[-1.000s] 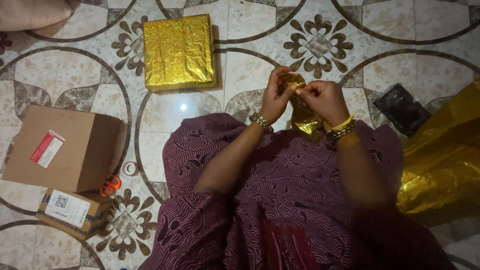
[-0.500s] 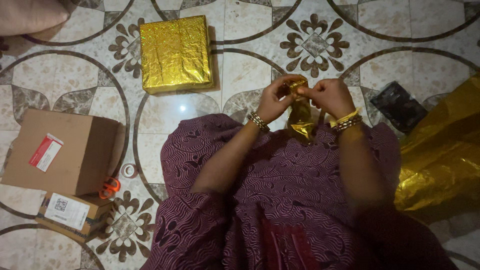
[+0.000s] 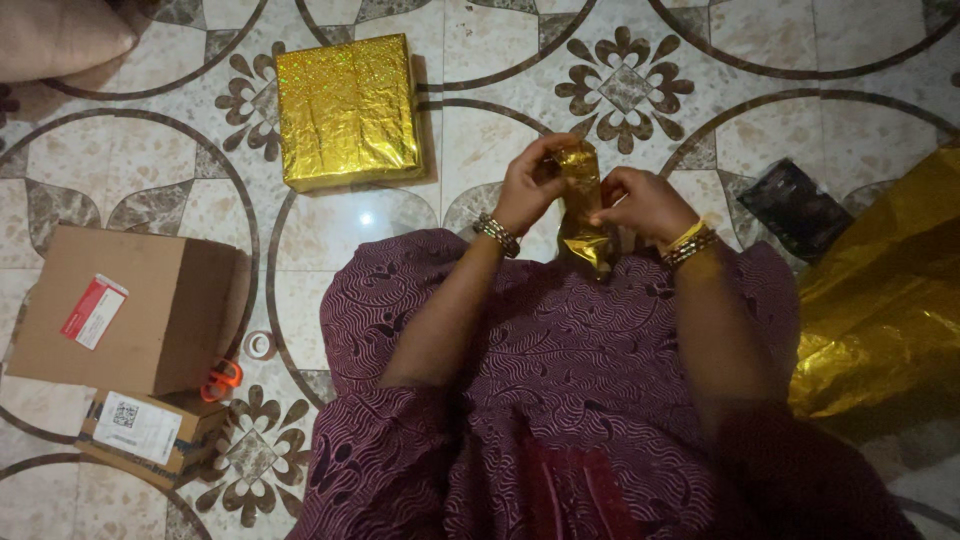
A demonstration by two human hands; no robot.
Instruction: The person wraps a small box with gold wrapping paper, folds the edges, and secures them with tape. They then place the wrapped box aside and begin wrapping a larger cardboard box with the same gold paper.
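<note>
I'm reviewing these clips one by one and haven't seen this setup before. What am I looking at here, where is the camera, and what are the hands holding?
There is no machine: a seated person wears a camera on the head, looking down at their own lap and a patterned tile floor. The left hand and right hand together pinch a small piece of gold foil. On the floor lie a gold-wrapped box, two cardboard boxes, orange scissors, a tape roll, a dark packet and a large gold foil sheet.
</note>
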